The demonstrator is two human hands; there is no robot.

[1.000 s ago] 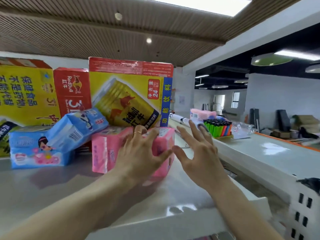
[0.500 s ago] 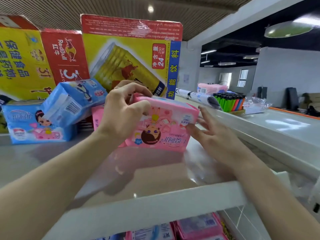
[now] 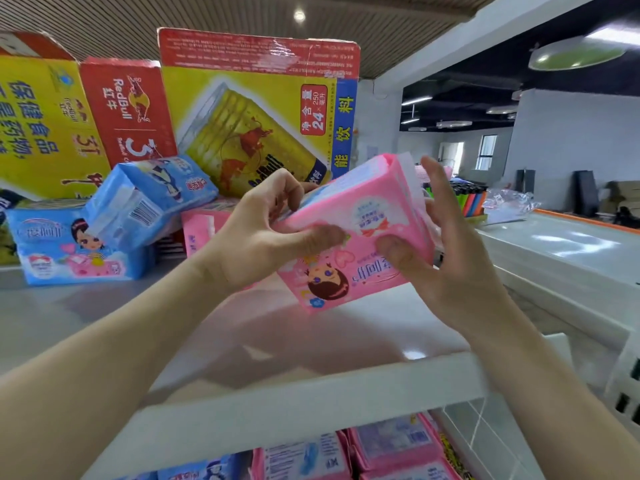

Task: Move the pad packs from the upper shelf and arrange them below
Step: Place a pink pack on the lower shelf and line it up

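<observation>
The pink pad pack (image 3: 349, 237) is held clear above the upper shelf (image 3: 104, 327), tilted with its right end higher. The left hand (image 3: 263, 233) is curled round its left end and the right hand (image 3: 440, 251) clasps its right end, thumb on the front. The soft wrapper likely dents, so a light two-sided hold suits while it is drawn over the white front rail (image 3: 294, 400) and lowered. It should be levelled and set beside the pink packs (image 3: 391, 445) in the row below; blue packs (image 3: 149, 199) wait above.
</observation>
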